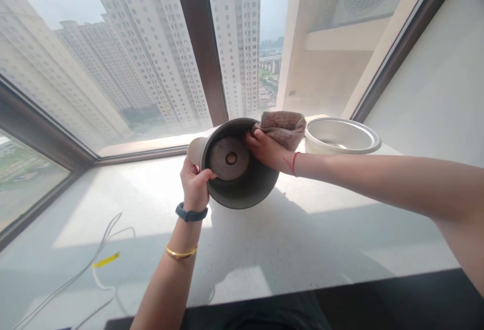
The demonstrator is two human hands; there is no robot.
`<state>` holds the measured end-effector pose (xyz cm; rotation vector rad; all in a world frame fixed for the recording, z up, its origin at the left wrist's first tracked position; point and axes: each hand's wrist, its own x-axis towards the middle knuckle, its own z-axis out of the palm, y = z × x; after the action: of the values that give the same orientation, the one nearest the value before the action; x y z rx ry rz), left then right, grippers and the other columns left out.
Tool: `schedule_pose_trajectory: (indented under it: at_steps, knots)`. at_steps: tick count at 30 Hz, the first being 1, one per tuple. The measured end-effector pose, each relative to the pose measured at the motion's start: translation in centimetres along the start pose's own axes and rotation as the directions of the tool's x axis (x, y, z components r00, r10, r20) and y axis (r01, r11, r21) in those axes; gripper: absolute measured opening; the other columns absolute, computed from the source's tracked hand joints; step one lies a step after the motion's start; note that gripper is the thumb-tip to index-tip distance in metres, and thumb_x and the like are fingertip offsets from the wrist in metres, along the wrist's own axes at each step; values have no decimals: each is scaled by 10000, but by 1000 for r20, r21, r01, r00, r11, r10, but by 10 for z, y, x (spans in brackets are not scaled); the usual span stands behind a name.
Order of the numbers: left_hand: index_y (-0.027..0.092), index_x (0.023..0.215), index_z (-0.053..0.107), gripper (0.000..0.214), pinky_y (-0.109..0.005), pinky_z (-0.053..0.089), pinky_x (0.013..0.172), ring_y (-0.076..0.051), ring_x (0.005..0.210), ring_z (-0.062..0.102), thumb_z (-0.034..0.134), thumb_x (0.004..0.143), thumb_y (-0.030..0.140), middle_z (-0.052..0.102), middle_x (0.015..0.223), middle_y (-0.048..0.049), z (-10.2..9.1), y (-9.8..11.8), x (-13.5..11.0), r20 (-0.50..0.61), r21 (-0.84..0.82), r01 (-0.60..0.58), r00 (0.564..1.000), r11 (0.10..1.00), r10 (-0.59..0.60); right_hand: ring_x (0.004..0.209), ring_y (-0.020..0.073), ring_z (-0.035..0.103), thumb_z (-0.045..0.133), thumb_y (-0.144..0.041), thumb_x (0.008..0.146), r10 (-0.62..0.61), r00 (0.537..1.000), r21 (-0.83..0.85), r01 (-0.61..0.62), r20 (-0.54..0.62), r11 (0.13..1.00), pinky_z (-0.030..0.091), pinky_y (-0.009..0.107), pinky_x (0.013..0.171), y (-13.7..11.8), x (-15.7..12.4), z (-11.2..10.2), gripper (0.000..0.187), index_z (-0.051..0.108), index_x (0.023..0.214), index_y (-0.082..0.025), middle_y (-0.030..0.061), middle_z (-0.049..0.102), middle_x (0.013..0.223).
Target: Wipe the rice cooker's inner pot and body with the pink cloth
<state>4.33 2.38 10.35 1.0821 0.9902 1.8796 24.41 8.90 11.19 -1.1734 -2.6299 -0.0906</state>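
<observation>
A small rice cooker body (242, 188) is tipped on its side above a white window sill (302, 239), its open mouth facing me and the round heating plate (229, 158) showing inside. My left hand (194, 182) grips its left rim, thumb over the edge. At the upper right rim my right hand (266, 149) presses a brownish cloth (284, 128), fingers closed on it.
A metal inner pot (342, 135) stands on the sill just right of the cloth. A white cable (94, 264) with a yellow tag lies at the lower left. Large window panes rise behind the sill, with a dark frame post in the middle.
</observation>
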Motion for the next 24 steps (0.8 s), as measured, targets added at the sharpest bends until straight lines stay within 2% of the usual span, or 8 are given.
schedule_pose_trajectory:
  at_steps: [5,9,12,14,16,18,20,24]
  knots:
    - [184,1011,692,541,-271,462,650,-204,760,601,612,482,101,668,781,6,-2,4,3,23,-4,28,999,1000,-28,1226,299,483,539,-353,933,-80,995,53,83,-66,995,456,512,995,1,19,-16,412,598,1335,-285,65,656,1235]
    - [191,1044,695,569,-274,475,672,-202,771,599,614,489,103,675,801,8,-7,6,7,54,-17,49,997,999,-48,1308,295,452,461,-247,981,-212,965,-2,214,-156,977,380,580,1082,6,28,-23,464,524,1435,-321,41,582,1405]
    - [193,1051,696,567,-264,475,665,-194,766,597,618,498,93,677,810,7,-9,7,7,38,-48,40,999,998,-38,1380,349,385,417,-186,987,-73,955,-74,54,-288,996,304,658,1109,0,16,-12,507,503,1466,-327,43,459,1553]
    - [188,1042,695,558,-256,472,653,-192,763,598,619,500,79,674,801,7,-9,6,6,9,-65,29,1000,997,-28,1397,385,347,418,-176,972,152,891,-25,-180,-428,983,314,653,1101,-9,4,-1,523,505,1476,-287,76,375,1606]
    - [187,1034,690,549,-260,482,656,-193,763,601,618,502,72,674,800,8,-7,5,5,0,-73,26,1000,997,-26,1414,370,330,401,-169,966,307,764,110,-299,-568,948,329,600,1118,-20,-3,4,529,501,1482,-235,114,342,1606]
    - [187,1028,683,534,-268,493,662,-192,760,604,621,510,73,676,802,10,-4,3,3,13,-70,25,1000,997,-24,1419,326,339,369,-163,974,350,651,237,-259,-674,936,321,547,1143,-31,1,3,521,507,1474,-210,129,366,1573]
    - [183,1018,675,512,-268,497,664,-189,757,609,639,519,75,680,807,11,-2,-1,2,28,-56,8,1000,998,-7,1383,293,378,350,-154,981,334,607,294,-168,-721,941,318,514,1145,-44,11,-3,507,534,1449,-217,115,427,1528]
    - [186,1022,682,468,-287,527,735,-218,865,657,729,565,98,714,915,-18,0,-7,2,59,-55,-55,997,997,58,1254,264,426,412,-162,985,130,747,219,22,-653,976,360,439,1084,-80,27,-9,454,600,1391,-243,51,519,1471]
